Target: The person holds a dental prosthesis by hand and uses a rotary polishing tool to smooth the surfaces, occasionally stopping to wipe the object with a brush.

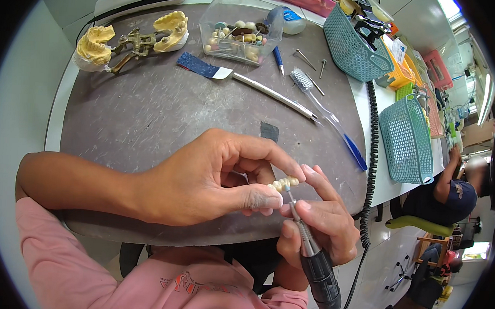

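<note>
Between its thumb and fingers my left hand [219, 175] pinches a small tooth-coloured dental bridge [284, 183] of several joined teeth. My right hand [327, 219] is wrapped round a black and silver dental handpiece [315, 262], a rotary grinder held like a pen. Its thin shank ends in a small bluish tip [288, 188] that lies at the near side of the bridge; whether it touches cannot be made out. The fingertips of both hands meet close to the bridge. Grey dust coats my left thumb.
On the grey work mat [150, 111] lie a toothbrush [329, 116], a white-handled tool [275, 95], a blue brush [199, 65] and loose burs [312, 63]. Behind stand plaster casts on an articulator [136, 42] and a clear bur box [239, 35]. Teal baskets [405, 139] and a coiled cord [372, 143] line the right.
</note>
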Tool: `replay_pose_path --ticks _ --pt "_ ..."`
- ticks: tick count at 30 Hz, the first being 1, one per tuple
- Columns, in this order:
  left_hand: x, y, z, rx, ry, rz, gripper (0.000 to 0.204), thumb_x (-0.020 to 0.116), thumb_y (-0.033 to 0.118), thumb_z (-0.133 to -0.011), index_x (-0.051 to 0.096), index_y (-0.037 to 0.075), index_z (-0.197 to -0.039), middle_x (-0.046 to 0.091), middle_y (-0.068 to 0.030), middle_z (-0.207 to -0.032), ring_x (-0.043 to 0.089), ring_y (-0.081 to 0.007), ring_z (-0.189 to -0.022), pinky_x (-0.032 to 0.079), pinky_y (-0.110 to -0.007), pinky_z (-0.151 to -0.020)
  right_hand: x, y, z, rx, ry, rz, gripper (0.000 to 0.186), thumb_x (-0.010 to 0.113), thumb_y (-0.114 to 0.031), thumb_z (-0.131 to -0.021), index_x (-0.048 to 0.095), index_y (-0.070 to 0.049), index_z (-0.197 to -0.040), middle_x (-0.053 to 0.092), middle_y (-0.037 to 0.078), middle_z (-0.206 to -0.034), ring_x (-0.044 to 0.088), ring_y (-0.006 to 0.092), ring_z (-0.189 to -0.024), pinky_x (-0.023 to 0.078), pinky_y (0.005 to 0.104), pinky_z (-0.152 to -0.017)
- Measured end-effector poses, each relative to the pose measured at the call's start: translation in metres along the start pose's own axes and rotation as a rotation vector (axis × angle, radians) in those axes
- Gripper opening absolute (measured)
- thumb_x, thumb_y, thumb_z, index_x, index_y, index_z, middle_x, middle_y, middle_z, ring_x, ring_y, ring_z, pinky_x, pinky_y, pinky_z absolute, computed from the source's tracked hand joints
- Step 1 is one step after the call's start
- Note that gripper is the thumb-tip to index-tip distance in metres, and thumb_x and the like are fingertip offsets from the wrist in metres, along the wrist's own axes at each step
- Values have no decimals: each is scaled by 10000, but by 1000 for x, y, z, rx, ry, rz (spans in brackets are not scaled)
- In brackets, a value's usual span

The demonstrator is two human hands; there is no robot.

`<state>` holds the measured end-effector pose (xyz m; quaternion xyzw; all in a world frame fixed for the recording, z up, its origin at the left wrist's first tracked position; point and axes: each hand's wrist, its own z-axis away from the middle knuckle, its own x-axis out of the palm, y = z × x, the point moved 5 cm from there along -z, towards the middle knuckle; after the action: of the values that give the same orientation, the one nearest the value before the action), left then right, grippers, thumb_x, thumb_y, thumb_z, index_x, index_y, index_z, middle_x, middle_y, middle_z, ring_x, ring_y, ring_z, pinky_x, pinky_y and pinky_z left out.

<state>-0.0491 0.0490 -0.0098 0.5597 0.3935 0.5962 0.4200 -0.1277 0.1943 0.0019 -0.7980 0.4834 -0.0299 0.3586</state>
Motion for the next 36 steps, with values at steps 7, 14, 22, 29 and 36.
replay_pose_path --ticks 7,14,22,29,36 --pt "-1 1 0 15 -11 -55 344 664 78 -914 583 -34 -1228 647 -42 -865 611 -73 -808 504 -227 -711 1 2 1 21 32 -4 249 816 -70 -701 684 -59 -911 713 95 -729 711 373 -944 536 535 -891" --pt "-2 -2 0 19 -5 -106 349 670 64 -904 581 -37 -1226 649 -43 -868 611 -72 -793 501 -225 -716 -1 4 3 44 55 -25 254 803 -49 -692 684 -55 -916 714 94 -731 711 373 -945 533 539 -892" --pt "-1 -1 0 38 -8 -116 350 661 48 -906 576 -33 -1236 650 -50 -900 605 -72 -778 499 -230 -713 -1 3 3 27 50 -9 274 796 -30 -685 680 -49 -932 711 91 -721 715 371 -928 535 537 -889" --pt "-1 -2 1 -3 -1 -35 346 639 98 -935 572 -15 -1256 663 -68 -990 629 -82 -813 534 -230 -720 0 4 3 21 67 -1 267 799 -34 -682 678 -49 -921 711 92 -717 717 371 -921 536 535 -886" --pt "1 0 0 7 -17 -11 348 633 123 -946 570 -17 -1258 668 -66 -940 633 -86 -816 530 -231 -712 -1 4 4 59 105 -2 227 825 -96 -695 689 -53 -871 710 94 -709 716 372 -920 539 536 -880"
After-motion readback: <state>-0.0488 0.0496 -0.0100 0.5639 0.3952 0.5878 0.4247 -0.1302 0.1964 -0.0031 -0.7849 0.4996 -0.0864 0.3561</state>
